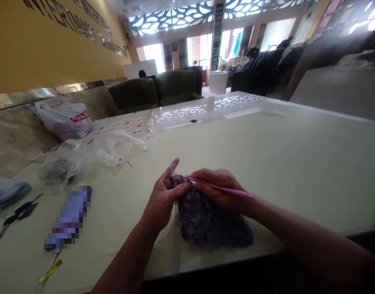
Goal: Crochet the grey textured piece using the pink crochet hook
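Observation:
A dark grey, ruffled piece of crochet work (213,224) rests at the table's near edge, its top lifted between my hands. My right hand (220,188) grips a pink crochet hook (228,189), whose tip points left into the upper edge of the work. With thumb and fingers my left hand (164,196) pinches that same edge, while its index finger sticks up. A strand seems to pass round the raised finger, too fine to follow. The lower part of the piece hangs in loose frills under my right hand.
On the pale table (282,163), scissors (20,212) and a pixelated bluish item with a cable (69,218) lie left. Behind them are clear plastic bags (114,147) and a filled white carrier bag (67,120). Dark armchairs (176,87) and people stand beyond.

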Available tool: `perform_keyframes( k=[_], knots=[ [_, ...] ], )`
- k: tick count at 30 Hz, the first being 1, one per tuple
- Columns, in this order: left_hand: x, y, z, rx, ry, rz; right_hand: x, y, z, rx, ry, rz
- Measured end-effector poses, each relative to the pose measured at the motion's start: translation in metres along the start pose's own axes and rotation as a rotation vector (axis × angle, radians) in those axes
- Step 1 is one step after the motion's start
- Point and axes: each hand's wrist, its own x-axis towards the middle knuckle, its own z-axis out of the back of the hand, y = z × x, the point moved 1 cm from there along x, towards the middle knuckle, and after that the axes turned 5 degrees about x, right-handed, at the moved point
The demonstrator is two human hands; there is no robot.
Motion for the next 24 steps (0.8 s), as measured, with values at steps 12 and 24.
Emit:
perform_keyframes(
  k=[12, 24],
  knots=[
    [0.000, 0.008, -0.008, 0.003, -0.106, -0.060, -0.001, 0.005, -0.013, -0.936, -0.107, 0.423],
    [-0.005, -0.006, 0.000, -0.063, 0.052, 0.033, 0.003, 0.005, 0.003, -0.053, 0.082, 0.115]
  ],
)
